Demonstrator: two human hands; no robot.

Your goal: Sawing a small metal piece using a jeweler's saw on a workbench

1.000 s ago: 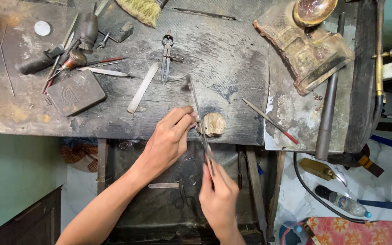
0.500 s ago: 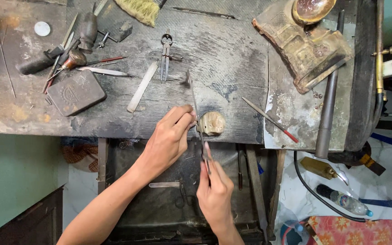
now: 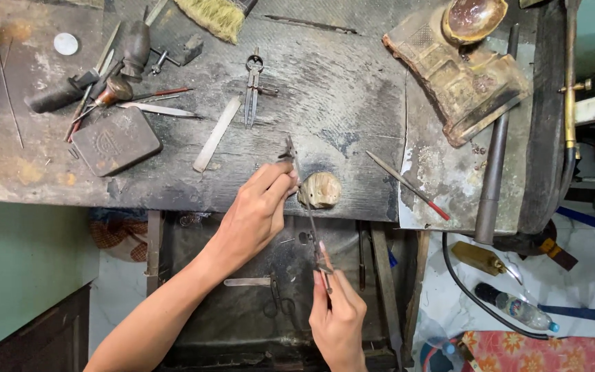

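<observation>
Steel saw frame [image 3: 308,210], thin and long, runs from the bench edge back toward the person; right hand [image 3: 337,317] grips its near end, fingers curled and pinched shut around the handle, thumb and index up against the clamp. Left hand [image 3: 256,210] sits at the far end, fingertips pressed together on something small at the rounded wooden bench pin [image 3: 319,189], which lies just beside those fingertips on their right. Workpiece itself is too small and too covered to make out, so it's somewhere under the left fingertips at the pin. Progress, my read: tool is in position against the piece and both hands are set, so setup looks done; can't see any cut line, so how far through is unknown. No finished part visible anywhere. Beyond the left fingers, on the dark worn bench [image 3: 352,89]: flat metal strip [image 3: 216,134], dividers [image 3: 252,86], dark tin [image 3: 115,139], a clutter of hand tools [image 3: 105,83] and a brush [image 3: 211,15]. Off to the right of the pin: red-tipped rod [image 3: 408,184], long steel mandrel [image 3: 492,158], rusty block with a bowl [image 3: 463,58]. Below the hands, an open tray [image 3: 242,331] holds small scissors [image 3: 273,300] and a flat blade [image 3: 246,282], near the right-hand knuckles.
</observation>
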